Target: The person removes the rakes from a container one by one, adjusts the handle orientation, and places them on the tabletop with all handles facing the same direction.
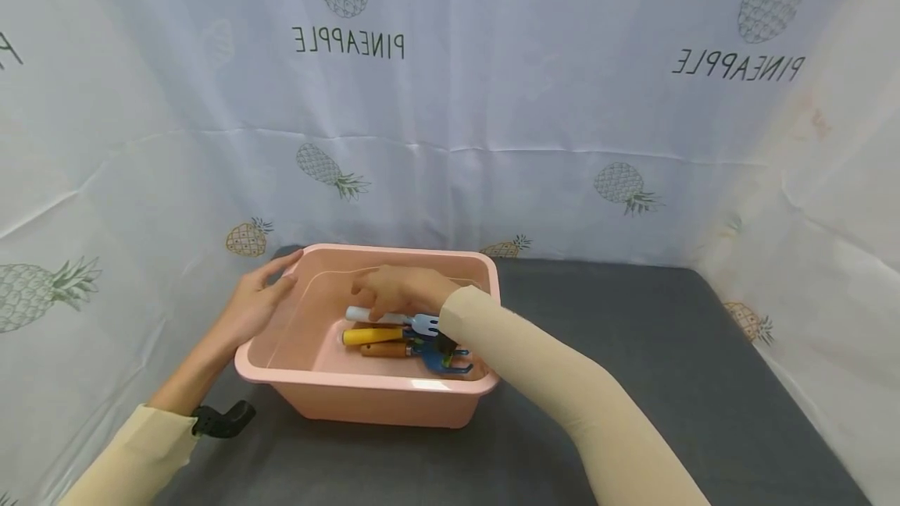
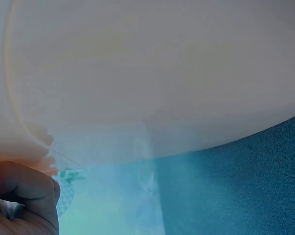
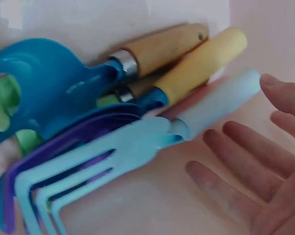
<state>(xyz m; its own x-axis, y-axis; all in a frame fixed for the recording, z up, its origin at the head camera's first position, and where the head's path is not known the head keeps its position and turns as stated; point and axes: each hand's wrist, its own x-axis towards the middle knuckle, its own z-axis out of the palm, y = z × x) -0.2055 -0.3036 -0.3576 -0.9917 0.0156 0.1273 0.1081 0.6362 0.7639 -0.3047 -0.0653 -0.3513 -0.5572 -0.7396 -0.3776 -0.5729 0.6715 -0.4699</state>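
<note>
A pink plastic basin holds several garden hand tools. My left hand grips its left rim, thumb toward the inside. Inside the basin, my right hand hovers over the tools with fingers spread. In the right wrist view the thumb tip is close to the handle end of a light blue hand rake; whether they touch I cannot tell. Beside that rake lie a tool with a yellow handle and a broad blue tool with a wooden handle. A purple tool is partly hidden beneath the rake.
The basin stands on a dark grey tabletop, toward its left side. A white cloth printed with pineapples hangs behind and at both sides. A black strap is on the left wrist.
</note>
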